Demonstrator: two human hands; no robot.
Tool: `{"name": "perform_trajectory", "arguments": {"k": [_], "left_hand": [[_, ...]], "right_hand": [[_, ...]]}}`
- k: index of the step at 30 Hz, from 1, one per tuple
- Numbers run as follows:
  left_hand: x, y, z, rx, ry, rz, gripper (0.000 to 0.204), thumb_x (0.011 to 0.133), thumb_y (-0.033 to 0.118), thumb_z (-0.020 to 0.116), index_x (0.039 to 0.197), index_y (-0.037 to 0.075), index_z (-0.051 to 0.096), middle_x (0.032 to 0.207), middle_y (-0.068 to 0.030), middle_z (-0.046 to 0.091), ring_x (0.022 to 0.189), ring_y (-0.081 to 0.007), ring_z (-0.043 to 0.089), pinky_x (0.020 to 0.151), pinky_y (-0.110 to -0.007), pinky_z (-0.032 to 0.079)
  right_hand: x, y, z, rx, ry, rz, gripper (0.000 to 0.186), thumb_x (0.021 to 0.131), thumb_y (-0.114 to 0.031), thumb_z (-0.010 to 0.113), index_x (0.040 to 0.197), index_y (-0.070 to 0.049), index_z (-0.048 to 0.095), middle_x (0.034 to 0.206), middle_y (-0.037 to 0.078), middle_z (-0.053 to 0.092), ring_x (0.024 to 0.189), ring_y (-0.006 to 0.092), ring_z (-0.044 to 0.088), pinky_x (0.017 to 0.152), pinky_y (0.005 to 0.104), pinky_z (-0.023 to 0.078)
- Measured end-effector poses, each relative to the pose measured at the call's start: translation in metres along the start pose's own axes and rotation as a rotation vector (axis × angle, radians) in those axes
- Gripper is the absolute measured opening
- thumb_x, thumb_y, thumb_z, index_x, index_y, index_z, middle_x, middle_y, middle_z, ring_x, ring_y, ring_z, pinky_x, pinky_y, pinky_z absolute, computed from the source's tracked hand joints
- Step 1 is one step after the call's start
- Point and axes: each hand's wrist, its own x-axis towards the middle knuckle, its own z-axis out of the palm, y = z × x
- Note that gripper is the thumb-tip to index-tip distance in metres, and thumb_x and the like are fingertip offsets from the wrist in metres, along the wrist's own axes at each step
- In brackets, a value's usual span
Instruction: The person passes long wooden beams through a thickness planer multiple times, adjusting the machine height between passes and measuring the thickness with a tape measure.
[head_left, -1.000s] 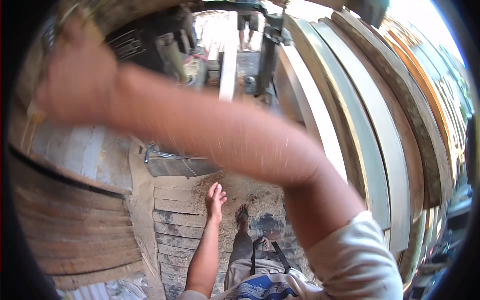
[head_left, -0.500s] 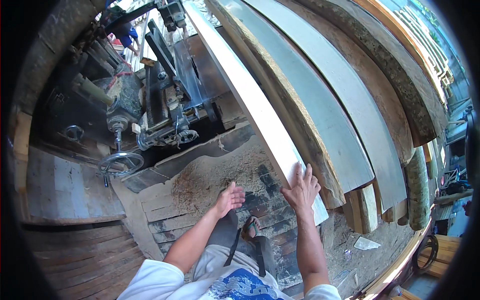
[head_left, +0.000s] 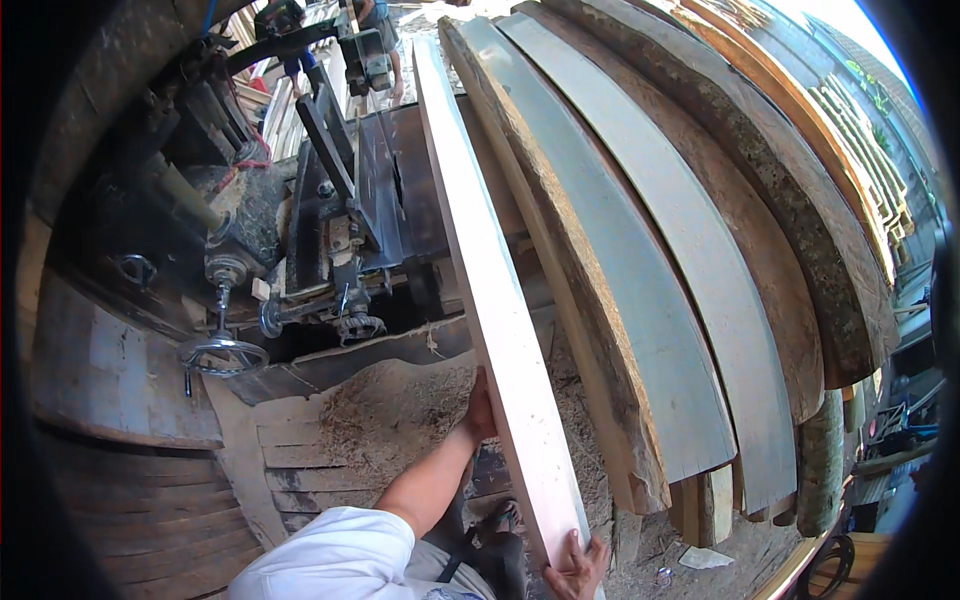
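Observation:
A long pale sawn plank (head_left: pixel 500 330) runs from the machine at the far side down to my body, bright with sunlight. My left hand (head_left: pixel 482 408) holds its left edge near the middle; the fingers go behind or under the wood and are mostly hidden. At the near end, my right hand (head_left: pixel 578 570) grips the plank from its right side, fingertips lying on the top face. Right of the plank rests a thick board with a rough bark edge (head_left: pixel 560 250), apart from it by a narrow gap.
On the left stands a sawmill machine (head_left: pixel 345 210) with a metal handwheel (head_left: pixel 222 357). Several wide boards (head_left: pixel 640 330) lie side by side on the right. Sawdust (head_left: pixel 400 400) covers the slatted floor (head_left: pixel 300 455). Another person (head_left: pixel 382 30) stands beyond the machine.
My left hand has gone from free in the air to holding the plank's left edge. The plank has shifted left and nearer, away from the bark-edged board. My right hand now sits at its near end.

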Motion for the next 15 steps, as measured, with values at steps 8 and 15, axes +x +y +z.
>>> {"name": "perform_trajectory", "arguments": {"k": [8,15], "left_hand": [[-0.110,-0.077,0.032,0.194,0.240,-0.102,0.080,0.076,0.055,0.069,0.135,0.005,0.048,0.129,-0.0117,0.056,0.119,-0.0265,0.053,0.102,-0.042,0.041],[-0.090,-0.028,0.103,0.811,0.606,-0.048,0.082,0.074,0.058,0.070,0.121,-0.009,0.055,0.115,-0.0207,0.063,0.106,-0.0280,0.062,0.091,-0.037,0.049]], "right_hand": [[-0.075,0.160,0.037,1.027,-0.340,0.421,0.088,0.069,-0.023,0.084,0.143,-0.002,0.041,0.135,0.017,0.050,0.114,0.0250,0.054,0.094,0.0375,0.047],[-0.011,0.168,0.084,1.474,-0.437,0.469,0.076,0.068,-0.038,0.076,0.125,0.008,0.055,0.108,0.017,0.067,0.095,0.0316,0.065,0.087,0.0406,0.052]]}}
